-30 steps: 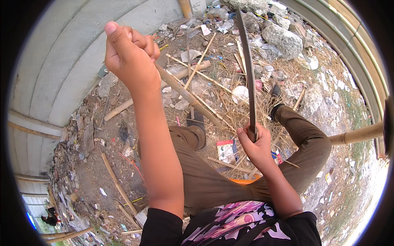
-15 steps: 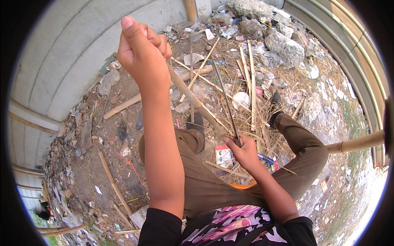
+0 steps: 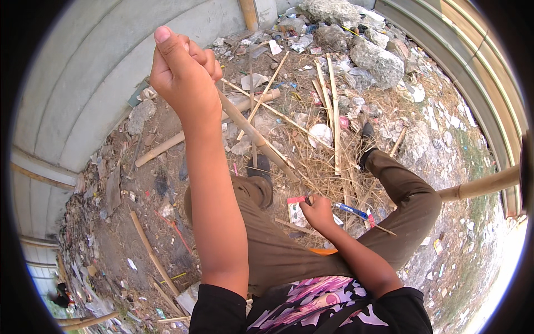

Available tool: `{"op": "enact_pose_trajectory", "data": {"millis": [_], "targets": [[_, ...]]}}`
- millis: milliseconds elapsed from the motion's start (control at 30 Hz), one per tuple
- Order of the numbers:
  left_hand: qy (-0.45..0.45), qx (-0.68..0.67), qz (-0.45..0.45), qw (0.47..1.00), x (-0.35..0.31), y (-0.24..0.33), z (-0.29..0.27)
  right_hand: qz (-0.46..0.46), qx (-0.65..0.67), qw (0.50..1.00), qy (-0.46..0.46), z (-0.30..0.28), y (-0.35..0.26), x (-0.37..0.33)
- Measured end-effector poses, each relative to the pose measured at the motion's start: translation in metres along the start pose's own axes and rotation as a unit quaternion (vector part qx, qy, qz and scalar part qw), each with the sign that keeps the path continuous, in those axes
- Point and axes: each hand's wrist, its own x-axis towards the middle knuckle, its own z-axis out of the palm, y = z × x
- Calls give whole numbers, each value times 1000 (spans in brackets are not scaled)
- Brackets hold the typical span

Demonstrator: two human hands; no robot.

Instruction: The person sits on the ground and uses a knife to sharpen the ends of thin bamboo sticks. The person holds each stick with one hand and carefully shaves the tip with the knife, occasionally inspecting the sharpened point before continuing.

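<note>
My left hand (image 3: pixel 183 78) is raised high and closed around the upper end of a long bamboo stick (image 3: pixel 256 133). The stick slants down to the right, and its lower end reaches the dry grass between my knees. My right hand (image 3: pixel 320 214) is low, just above the ground near that lower end. It is clenched on the handle of a dark knife; only a dark stub shows at the fist and the blade is hidden. I am squatting in brown trousers (image 3: pixel 400 189).
Split bamboo strips (image 3: pixel 334 111) and loose sticks lie on the littered dirt ahead. Big stones (image 3: pixel 372 55) sit at the back right. A grey concrete wall (image 3: pixel 83 83) curves along the left, with a bamboo pole (image 3: pixel 478 186) at right. A red-and-white packet (image 3: pixel 297 209) and a blue pen-like thing (image 3: pixel 350 210) lie by my right hand.
My right hand has swung the long dark blade from upright down toward the stick's lower end, and the blade has dropped out of sight. My left hand stays raised on the stick.
</note>
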Motion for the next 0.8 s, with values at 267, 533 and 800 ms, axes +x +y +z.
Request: {"op": "enact_pose_trajectory", "data": {"millis": [267,533,800], "targets": [[3,7,-3,1000,1,2,7,256,257,928,-84,41,53,-9],[4,45,11,999,4,0,-5,-45,110,991,61,3,-5,-4],[53,89,18,994,8,-5,10,319,82,940,-85,41,86,21]]}}
